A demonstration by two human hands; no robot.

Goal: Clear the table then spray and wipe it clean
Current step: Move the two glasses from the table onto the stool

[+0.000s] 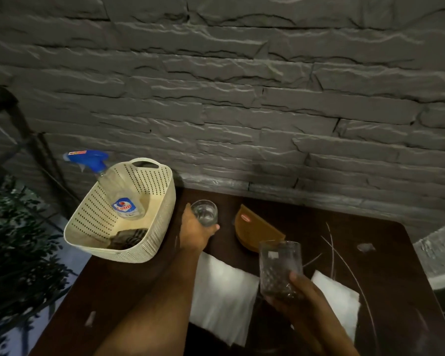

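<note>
1. My left hand [195,231] is wrapped round the small far glass [204,212], which stands on, or just above, the dark table [385,255] beside the cream basket [121,214]. My thumb side hides most of the contact, so a shallow hold could let the smooth glass slide as I carry it.
2. My right hand [296,291] grips the near patterned glass [280,268] low, around its base, held up off the table. A tall glass held that low may tip if I swing it quickly.
3. The basket sits at the table's far left corner and seems to overhang the edge. Setting glasses in heavily could shift it off.
4. The spray bottle [116,188] leans inside the basket over a dark cloth [127,238]; a glass dropped in might knock against the bottle.
5. Two white napkins [224,296] and a brown holder [254,231] lie under my arms' path; a forearm could drag them off.
</note>
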